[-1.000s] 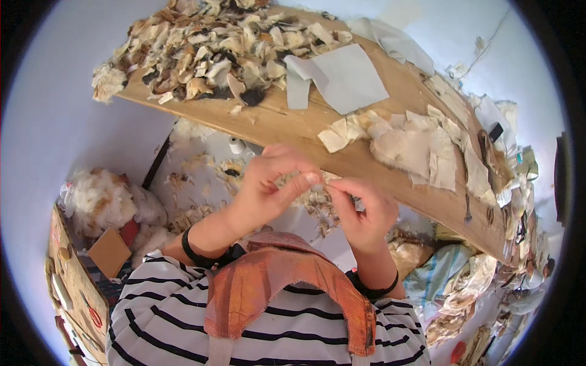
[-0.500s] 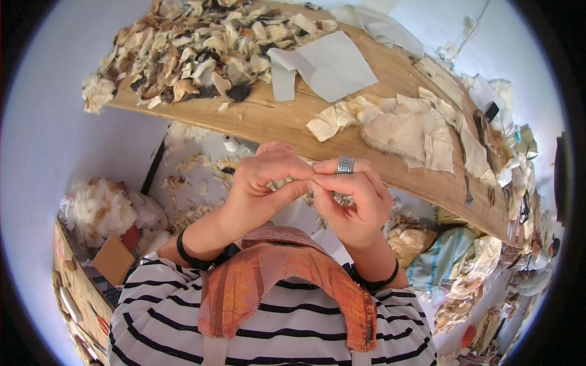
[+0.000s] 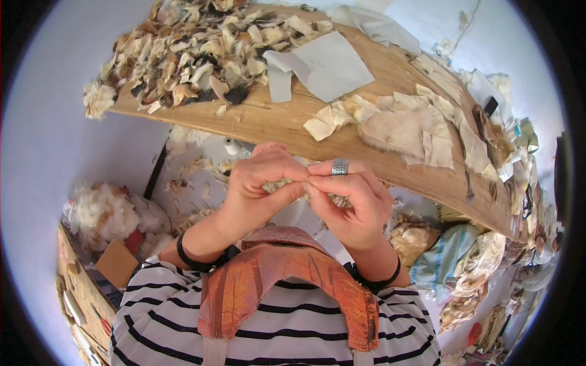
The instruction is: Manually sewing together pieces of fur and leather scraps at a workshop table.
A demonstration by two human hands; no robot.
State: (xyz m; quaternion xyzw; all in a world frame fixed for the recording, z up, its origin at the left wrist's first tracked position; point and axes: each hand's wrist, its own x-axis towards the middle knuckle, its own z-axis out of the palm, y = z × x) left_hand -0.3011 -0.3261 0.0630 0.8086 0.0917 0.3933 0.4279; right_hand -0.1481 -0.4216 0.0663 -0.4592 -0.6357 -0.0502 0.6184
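Note:
In front of my chest, just short of the table's near edge, both hands meet with their fingertips pinched together. My left hand (image 3: pixel 262 180) presses thumb against forefinger. Touching it, my right hand (image 3: pixel 354 195) does the same, a wide silver ring (image 3: pixel 340 166) on one finger. Whatever sits between the fingertips is too small or hidden to make out. Below the hands, an orange patterned apron bib (image 3: pixel 274 262) lies over my striped shirt (image 3: pixel 281 323).
A wooden table (image 3: pixel 262 119) spans ahead, bearing a heap of fur scraps (image 3: pixel 201 55), a grey-white sheet (image 3: pixel 332 64) and pale hide pieces (image 3: pixel 397 131). White fluffy fur (image 3: pixel 101 216) and a cardboard piece (image 3: pixel 116 263) are at left; a blue striped bag (image 3: pixel 442 256) is at right.
My hands keep the same pinch, fingertips together, with barely a shift. The view has moved very slightly.

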